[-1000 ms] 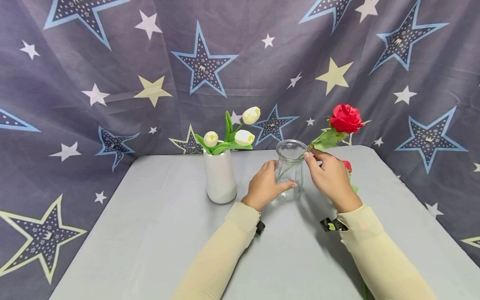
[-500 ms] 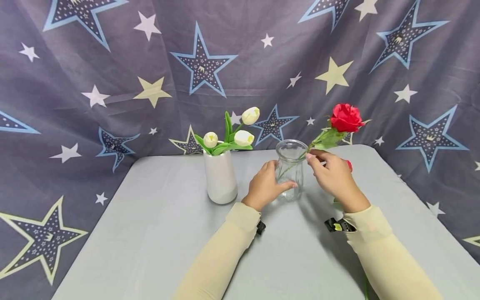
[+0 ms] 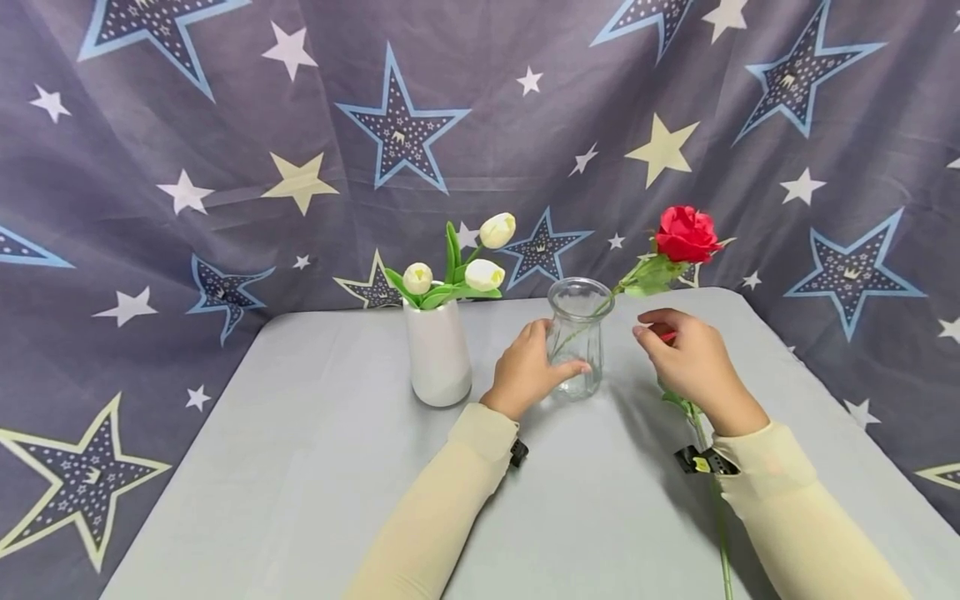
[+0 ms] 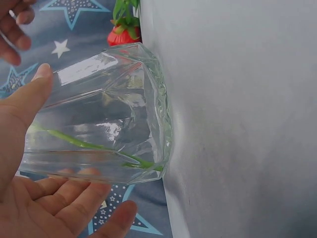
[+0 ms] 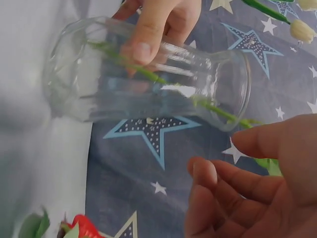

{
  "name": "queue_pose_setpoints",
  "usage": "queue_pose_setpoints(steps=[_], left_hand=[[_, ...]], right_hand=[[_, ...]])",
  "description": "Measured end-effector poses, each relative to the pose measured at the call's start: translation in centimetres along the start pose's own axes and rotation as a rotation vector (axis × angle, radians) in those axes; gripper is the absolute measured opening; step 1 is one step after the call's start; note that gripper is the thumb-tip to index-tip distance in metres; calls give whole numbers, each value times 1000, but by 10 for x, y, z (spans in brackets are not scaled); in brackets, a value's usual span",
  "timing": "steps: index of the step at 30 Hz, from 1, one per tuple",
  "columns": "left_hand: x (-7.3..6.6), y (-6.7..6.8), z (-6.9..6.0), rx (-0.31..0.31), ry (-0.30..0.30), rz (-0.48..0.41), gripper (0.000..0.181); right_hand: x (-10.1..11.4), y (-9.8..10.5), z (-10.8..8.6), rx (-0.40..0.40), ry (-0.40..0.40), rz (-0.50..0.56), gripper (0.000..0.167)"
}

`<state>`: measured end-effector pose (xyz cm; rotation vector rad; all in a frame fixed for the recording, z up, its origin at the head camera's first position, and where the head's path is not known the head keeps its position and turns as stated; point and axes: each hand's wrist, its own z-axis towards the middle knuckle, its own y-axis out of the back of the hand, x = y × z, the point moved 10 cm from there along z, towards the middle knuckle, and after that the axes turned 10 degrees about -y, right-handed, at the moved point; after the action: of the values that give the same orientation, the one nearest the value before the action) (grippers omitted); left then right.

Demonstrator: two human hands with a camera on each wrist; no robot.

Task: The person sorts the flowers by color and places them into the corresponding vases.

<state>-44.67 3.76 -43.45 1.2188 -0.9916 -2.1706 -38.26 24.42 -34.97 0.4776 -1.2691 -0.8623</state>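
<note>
A clear glass vase (image 3: 590,343) stands upright on the table, with my left hand (image 3: 525,375) holding its side between thumb and fingers. One red rose (image 3: 687,235) leans out over the vase rim to the right; its green stem (image 4: 79,141) reaches down to the glass bottom. My right hand (image 3: 697,358) is just right of the vase, apart from the stem, fingers loosely bent and holding nothing, as the right wrist view shows. Beneath that hand lies a second red rose (image 5: 85,225), mostly hidden in the head view, its stem (image 3: 723,533) running toward the front edge.
To the left of the glass vase stands a white vase (image 3: 438,358) with several white tulips (image 3: 483,275). A grey cloth covers the table (image 3: 300,467). Behind it hangs a dark curtain (image 3: 480,75) printed with stars.
My right hand has let go of the rose stem and moved right and slightly down, away from the vase. The rose stays leaning in the vase. My left hand keeps its place.
</note>
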Motion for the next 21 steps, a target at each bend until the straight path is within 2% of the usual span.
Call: queue_pose_setpoints(steps=[8, 21], left_hand=[[0, -1, 0, 1, -16, -15, 96], [0, -2, 0, 14, -9, -47, 97]], right_hand=[[-16, 6, -7, 23, 1, -16, 23], [-37, 7, -24, 61, -32, -75, 16]])
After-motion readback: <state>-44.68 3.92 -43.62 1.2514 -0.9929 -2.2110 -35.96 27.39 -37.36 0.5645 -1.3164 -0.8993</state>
